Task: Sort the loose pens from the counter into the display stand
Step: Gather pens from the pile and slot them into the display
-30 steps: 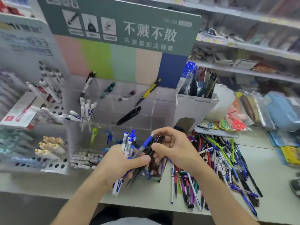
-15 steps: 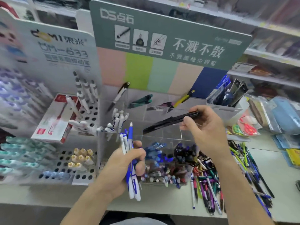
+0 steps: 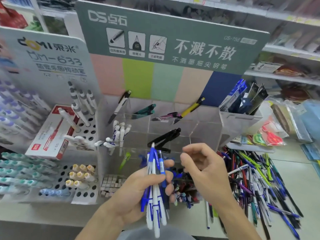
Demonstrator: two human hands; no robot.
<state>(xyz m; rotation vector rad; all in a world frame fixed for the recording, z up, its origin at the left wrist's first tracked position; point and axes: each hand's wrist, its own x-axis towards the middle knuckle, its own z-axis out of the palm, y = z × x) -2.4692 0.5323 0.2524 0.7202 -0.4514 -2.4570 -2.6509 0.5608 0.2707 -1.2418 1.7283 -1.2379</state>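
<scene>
Shop shelves back the bench [image 3: 294, 179], where loose pens [image 3: 256, 184] lie heaped right of the clear display stand [image 3: 199, 129]. From the head view, my left hand [image 3: 138, 193] grips a bundle of blue-and-white pens [image 3: 154, 196]; my right hand [image 3: 206, 170] hovers loosely curled, holding nothing. Judging by that, I'm mid-sort: next, draw one pen and find its matching compartment.

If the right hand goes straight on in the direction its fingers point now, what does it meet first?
The right hand, empty with its fingers curled, points left toward the bundle of blue and white pens that the left hand grips. It would probably meet those pens first, though depth is unclear.
</scene>
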